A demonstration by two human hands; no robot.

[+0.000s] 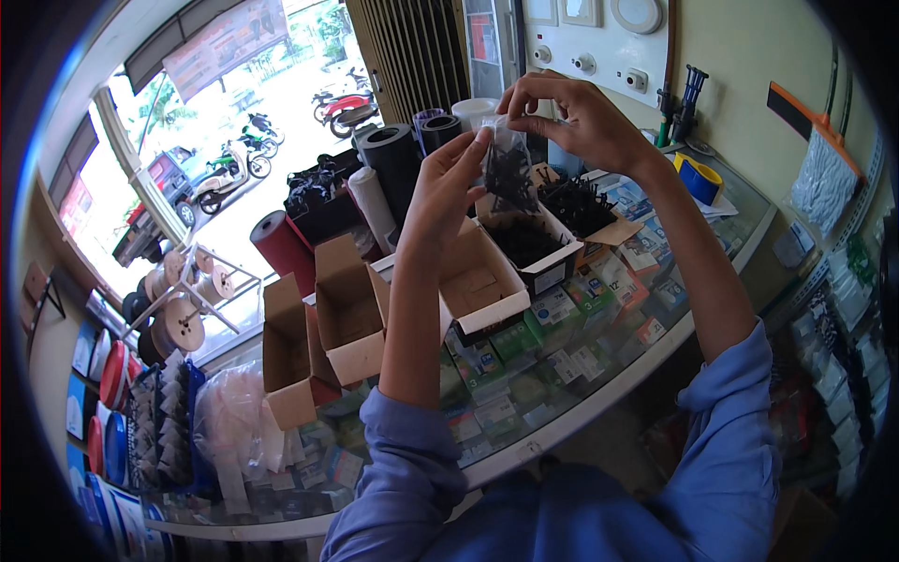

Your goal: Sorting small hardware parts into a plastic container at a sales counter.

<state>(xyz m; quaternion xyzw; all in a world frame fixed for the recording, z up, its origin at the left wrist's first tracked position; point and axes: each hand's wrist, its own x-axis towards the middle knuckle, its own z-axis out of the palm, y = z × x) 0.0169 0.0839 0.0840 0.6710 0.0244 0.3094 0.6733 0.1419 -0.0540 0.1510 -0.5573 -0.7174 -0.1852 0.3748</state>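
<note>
Both hands hold up a small clear plastic bag (509, 172) filled with dark screws, above the glass counter. My left hand (453, 175) pinches the bag's upper left edge between thumb and fingers. At its top right corner, the thumb and fingers of my right hand (555, 112) grip the plastic. Just below the bag stands an open box of black screws (525, 242), beside an empty open carton (481, 281). Farther right, more black screws (579, 204) are heaped in an opened box. Two more open cartons, one brown (351, 309) and another (288, 351), stand to the left.
Under the glass countertop (562, 414) lie many small product boxes. Black rolls (388, 161), a red roll (281, 242) and a white roll (371, 204) stand behind the cartons. Plastic bags (235, 414) lie at the left, and a yellow and blue tape roll (699, 179) at the right.
</note>
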